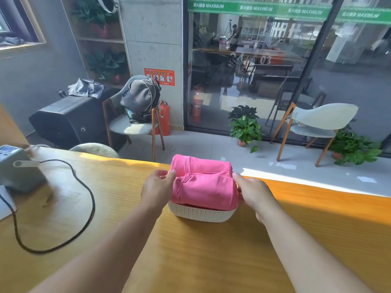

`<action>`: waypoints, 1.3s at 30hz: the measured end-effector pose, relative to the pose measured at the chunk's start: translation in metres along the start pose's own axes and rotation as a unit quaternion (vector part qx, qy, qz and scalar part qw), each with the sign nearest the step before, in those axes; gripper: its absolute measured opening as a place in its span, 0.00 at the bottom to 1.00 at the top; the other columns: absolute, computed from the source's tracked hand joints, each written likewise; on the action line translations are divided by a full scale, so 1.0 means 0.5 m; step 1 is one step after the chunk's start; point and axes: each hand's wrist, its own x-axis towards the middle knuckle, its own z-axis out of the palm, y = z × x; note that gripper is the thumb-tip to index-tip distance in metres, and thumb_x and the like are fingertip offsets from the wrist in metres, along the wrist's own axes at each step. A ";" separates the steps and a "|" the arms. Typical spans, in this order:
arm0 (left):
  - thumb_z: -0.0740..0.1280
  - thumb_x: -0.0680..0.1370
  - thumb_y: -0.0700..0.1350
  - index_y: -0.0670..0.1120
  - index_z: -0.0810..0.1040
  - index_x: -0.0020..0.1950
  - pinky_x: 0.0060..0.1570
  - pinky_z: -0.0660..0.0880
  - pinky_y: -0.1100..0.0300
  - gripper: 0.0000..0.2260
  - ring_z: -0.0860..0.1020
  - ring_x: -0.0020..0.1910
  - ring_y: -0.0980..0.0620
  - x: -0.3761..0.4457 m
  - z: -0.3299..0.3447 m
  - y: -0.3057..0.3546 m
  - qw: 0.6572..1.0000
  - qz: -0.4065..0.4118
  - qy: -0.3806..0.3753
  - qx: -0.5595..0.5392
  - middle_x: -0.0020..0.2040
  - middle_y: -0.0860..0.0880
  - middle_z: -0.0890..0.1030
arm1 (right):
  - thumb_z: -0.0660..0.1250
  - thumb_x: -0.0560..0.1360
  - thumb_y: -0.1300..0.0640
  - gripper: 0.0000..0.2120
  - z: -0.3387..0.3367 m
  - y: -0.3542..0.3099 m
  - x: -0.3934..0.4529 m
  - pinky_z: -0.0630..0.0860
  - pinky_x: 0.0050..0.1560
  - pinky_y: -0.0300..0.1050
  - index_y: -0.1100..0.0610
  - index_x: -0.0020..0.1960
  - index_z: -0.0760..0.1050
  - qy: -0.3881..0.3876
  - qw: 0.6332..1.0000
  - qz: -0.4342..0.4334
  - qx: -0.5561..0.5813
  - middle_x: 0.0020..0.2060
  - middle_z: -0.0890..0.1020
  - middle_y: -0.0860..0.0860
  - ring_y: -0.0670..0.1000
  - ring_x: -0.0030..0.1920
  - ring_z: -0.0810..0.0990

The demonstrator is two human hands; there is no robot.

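- A white basket (201, 214) stands on the wooden table (190, 261), close to its far edge. A folded pink cloth (203, 187) is heaped in it, rising well above the rim.
- My left hand (157, 187) grips the basket at its left rim, fingers curled and thumb tip touching the cloth.
- My right hand (254, 193) clasps the right side likewise, thumb against the cloth. Its fingertips are tucked out of view, so I cannot tell how deep that hold goes.
- The work in hand, as I judge it, is shifting the loaded basket with both hands.
- Risk one: the cloth sits proud of the rim and bulges over it at the front. A tilt or a quick jerk could slide the fold off and undo it.
- Risk two: the table's far edge is just behind the basket. A push forward could carry it over to the tiled floor (190, 149) beyond.
- Risk three: my holds are on thin rim, and my thumbs press cloth, not plastic. An uneven lift, one side first, could tip the load toward the lower hand.
- A black cable (88, 197) loops across the table to my left, running toward a grey device (17, 168). Both lie well apart from the basket, and only a wide sweep leftward would snag them.
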 end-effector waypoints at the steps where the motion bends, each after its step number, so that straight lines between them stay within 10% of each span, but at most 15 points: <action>1: 0.64 0.80 0.55 0.45 0.75 0.67 0.55 0.75 0.52 0.20 0.76 0.56 0.47 0.007 0.000 0.005 1.000 -0.003 0.005 0.000 0.63 0.46 0.78 | 0.61 0.76 0.36 0.25 -0.001 -0.006 0.007 0.77 0.54 0.57 0.58 0.41 0.80 0.011 1.000 -0.001 -0.006 0.40 0.83 0.54 0.61 0.48 0.82; 5: 0.63 0.79 0.56 0.42 0.72 0.69 0.58 0.74 0.49 0.24 0.75 0.61 0.42 0.044 0.000 0.036 0.999 -0.015 0.004 0.047 0.64 0.42 0.77 | 0.60 0.74 0.39 0.26 0.000 -0.041 0.044 0.80 0.52 0.59 0.63 0.45 0.78 0.036 0.999 -0.001 -0.031 0.41 0.80 0.54 0.61 0.46 0.81; 10: 0.63 0.78 0.55 0.38 0.79 0.43 0.38 0.72 0.56 0.19 0.75 0.36 0.46 0.052 0.005 0.038 0.986 -0.025 -0.069 0.149 0.36 0.45 0.77 | 0.60 0.77 0.41 0.23 0.001 -0.059 0.059 0.78 0.36 0.48 0.62 0.45 0.76 -0.027 0.993 0.040 -0.107 0.38 0.81 0.58 0.59 0.33 0.81; 13: 0.64 0.78 0.55 0.39 0.78 0.42 0.43 0.77 0.55 0.19 0.78 0.40 0.45 0.048 0.011 0.028 0.983 -0.045 -0.091 0.155 0.38 0.45 0.79 | 0.60 0.78 0.39 0.25 0.002 -0.055 0.050 0.81 0.49 0.53 0.62 0.47 0.77 -0.051 0.985 0.057 -0.155 0.38 0.83 0.60 0.61 0.38 0.84; 18: 0.66 0.76 0.47 0.36 0.82 0.47 0.36 0.68 0.57 0.14 0.72 0.34 0.48 0.032 0.002 0.039 0.993 -0.034 -0.074 0.089 0.35 0.47 0.76 | 0.69 0.74 0.49 0.16 0.002 -0.060 0.028 0.77 0.29 0.43 0.63 0.50 0.79 -0.063 0.993 0.065 -0.074 0.36 0.79 0.56 0.56 0.32 0.78; 21: 0.68 0.74 0.40 0.44 0.81 0.51 0.34 0.74 0.59 0.07 0.78 0.39 0.52 0.013 -0.013 0.052 0.998 -0.017 -0.056 -0.004 0.41 0.48 0.81 | 0.71 0.70 0.57 0.14 -0.012 -0.065 0.016 0.81 0.36 0.51 0.67 0.48 0.80 -0.039 0.998 0.041 -0.004 0.35 0.80 0.57 0.56 0.33 0.80; 24: 0.67 0.73 0.35 0.47 0.75 0.60 0.34 0.74 0.59 0.17 0.79 0.42 0.52 -0.008 -0.018 0.056 0.996 0.011 -0.038 -0.081 0.46 0.47 0.80 | 0.73 0.66 0.60 0.10 -0.019 -0.064 -0.001 0.82 0.49 0.56 0.62 0.46 0.80 -0.018 1.000 -0.015 0.017 0.38 0.84 0.54 0.56 0.41 0.83; 29: 0.65 0.70 0.29 0.52 0.72 0.69 0.44 0.82 0.48 0.31 0.81 0.45 0.49 -0.031 -0.007 0.004 0.995 0.025 -0.060 -0.079 0.46 0.47 0.81 | 0.76 0.65 0.66 0.14 -0.013 -0.016 -0.026 0.73 0.35 0.39 0.55 0.45 0.76 -0.019 0.994 -0.104 -0.031 0.40 0.81 0.49 0.48 0.39 0.78; 36: 0.64 0.73 0.34 0.54 0.75 0.61 0.38 0.77 0.57 0.21 0.78 0.42 0.55 -0.050 0.007 -0.019 0.998 0.043 -0.022 -0.040 0.44 0.54 0.79 | 0.74 0.64 0.63 0.12 0.000 0.032 -0.021 0.66 0.31 0.38 0.55 0.37 0.70 -0.035 0.981 -0.118 -0.150 0.31 0.75 0.47 0.49 0.33 0.71; 39: 0.66 0.77 0.46 0.49 0.77 0.64 0.46 0.75 0.58 0.16 0.78 0.51 0.53 -0.041 0.004 -0.013 0.998 0.040 -0.006 -0.051 0.54 0.51 0.81 | 0.72 0.68 0.54 0.10 -0.020 0.008 -0.008 0.71 0.40 0.44 0.58 0.46 0.77 -0.056 0.998 -0.034 0.009 0.38 0.80 0.50 0.52 0.40 0.77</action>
